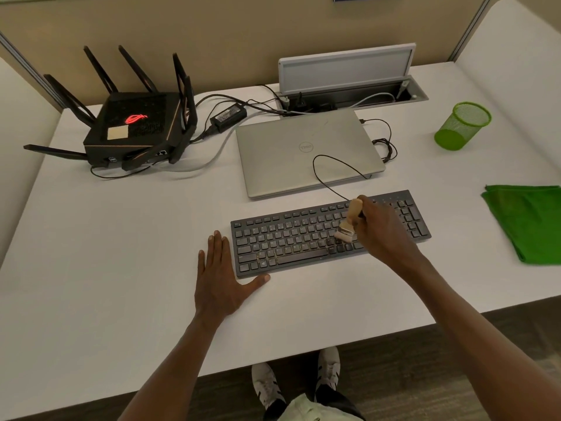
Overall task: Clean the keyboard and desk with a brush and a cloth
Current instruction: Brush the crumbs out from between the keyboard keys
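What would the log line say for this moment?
right hand: holds brush on keyboard | left hand: flat on desk | cloth: unused

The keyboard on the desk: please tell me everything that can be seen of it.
The keyboard is black, full-size, plastic by its look, with a number pad at its right end. It lies flat on the white desk, slightly turned, just in front of the closed laptop. Pale specks show between keys near the space bar. The left hand rests flat on the desk against its left end. The right hand holds a small wooden brush, bristles down on the keys. A thin black cable loops up from its rear edge.
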Available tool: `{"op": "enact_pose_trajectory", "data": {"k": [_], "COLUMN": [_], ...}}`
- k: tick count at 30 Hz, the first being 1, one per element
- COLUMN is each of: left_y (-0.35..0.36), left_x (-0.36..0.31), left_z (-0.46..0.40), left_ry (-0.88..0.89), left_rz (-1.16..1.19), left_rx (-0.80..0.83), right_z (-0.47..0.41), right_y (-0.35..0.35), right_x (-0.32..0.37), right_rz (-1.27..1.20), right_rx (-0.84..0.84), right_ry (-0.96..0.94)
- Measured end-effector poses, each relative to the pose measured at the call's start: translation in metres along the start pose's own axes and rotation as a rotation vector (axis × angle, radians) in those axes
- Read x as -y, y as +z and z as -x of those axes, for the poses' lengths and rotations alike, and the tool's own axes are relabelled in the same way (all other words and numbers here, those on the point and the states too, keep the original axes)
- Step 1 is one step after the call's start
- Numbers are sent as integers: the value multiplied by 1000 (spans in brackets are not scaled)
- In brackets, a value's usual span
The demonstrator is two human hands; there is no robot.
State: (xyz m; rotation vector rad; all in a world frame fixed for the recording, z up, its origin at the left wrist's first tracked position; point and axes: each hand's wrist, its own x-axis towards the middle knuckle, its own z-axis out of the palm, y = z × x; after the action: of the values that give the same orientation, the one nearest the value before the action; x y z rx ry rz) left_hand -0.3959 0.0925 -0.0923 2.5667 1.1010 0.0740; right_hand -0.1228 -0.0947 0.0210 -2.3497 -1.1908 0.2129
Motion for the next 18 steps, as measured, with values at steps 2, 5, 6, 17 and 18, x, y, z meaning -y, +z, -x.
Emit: {"op": "enact_pose_trajectory", "data": {"k": [2, 5, 6, 17, 18], "left_y": [0, 0, 0, 1, 1], "left_x": [0, 0, 0, 0, 1], "left_z": [0, 0, 1, 0, 0], "left_ry": [0, 3, 3, 5, 5], "left_rz": [-4, -12, -12, -15, -15], "left_rx": [5, -1, -2, -2, -4], "right_z": [0, -2, -2, -4, -5], "right_y": [-2, -2, -3, -26, -22], "right_x": [1, 0, -3, -26, -25], "right_rz": [-12, -37, -42, 11, -26], "right_rx": [-15, -26, -21, -77, -63], "right_ry": [-32, -64, -72, -55, -70]}}
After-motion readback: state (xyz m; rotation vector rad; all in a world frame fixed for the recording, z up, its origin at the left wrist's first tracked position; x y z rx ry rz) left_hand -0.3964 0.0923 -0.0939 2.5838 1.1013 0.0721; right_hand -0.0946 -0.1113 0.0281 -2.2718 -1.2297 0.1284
